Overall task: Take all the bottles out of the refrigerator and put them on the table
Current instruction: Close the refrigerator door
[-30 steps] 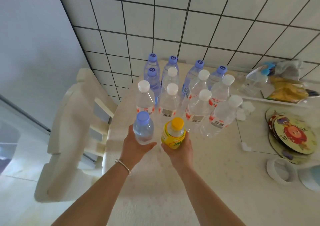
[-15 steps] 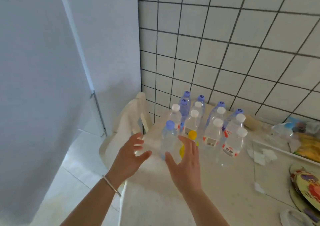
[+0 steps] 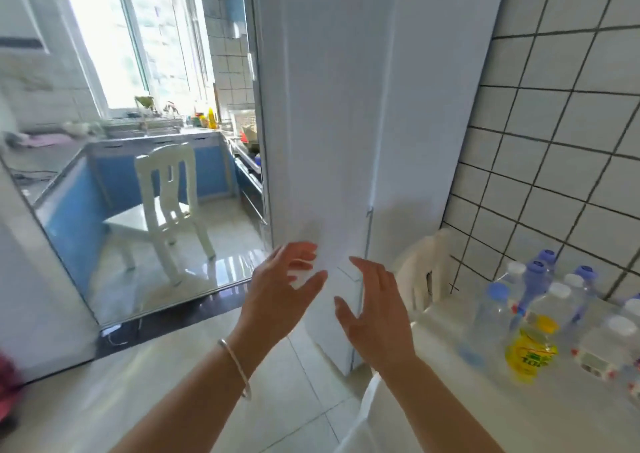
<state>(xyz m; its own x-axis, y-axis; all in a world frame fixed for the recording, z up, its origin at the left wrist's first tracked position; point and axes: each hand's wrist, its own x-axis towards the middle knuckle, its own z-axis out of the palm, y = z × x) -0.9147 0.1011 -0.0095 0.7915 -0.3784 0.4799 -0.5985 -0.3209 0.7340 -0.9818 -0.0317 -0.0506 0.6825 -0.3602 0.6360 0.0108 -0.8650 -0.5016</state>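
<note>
- The left hand (image 3: 277, 289) and the right hand (image 3: 377, 317) were raised side by side in the foreground, fingers spread and relaxed, with nothing held in either; a thin bracelet (image 3: 237, 366) was seen on the left wrist.
- Low on the right, a cluster of clear water bottles (image 3: 540, 296) with blue and white caps was stood on the pale counter (image 3: 450, 383), and a yellow bottle (image 3: 531, 348) was set at the near edge of the group, touching or just beside its neighbours.
- Beyond the hands, a tall white refrigerator (image 3: 329, 123) was faced, its door apparently shut; whether bottles remained inside could not be told.
- Further off, a white chair (image 3: 166, 206) was seen on the glossy floor before blue cabinets under a bright window.
- It was judged that the tightly packed bottles could be toppled if more were pushed in carelessly, and that the yellow bottle, being nearest the edge, could be knocked off by a passing arm.
- A slip on the shiny floor was also judged possible if the turn were hurried.
</note>
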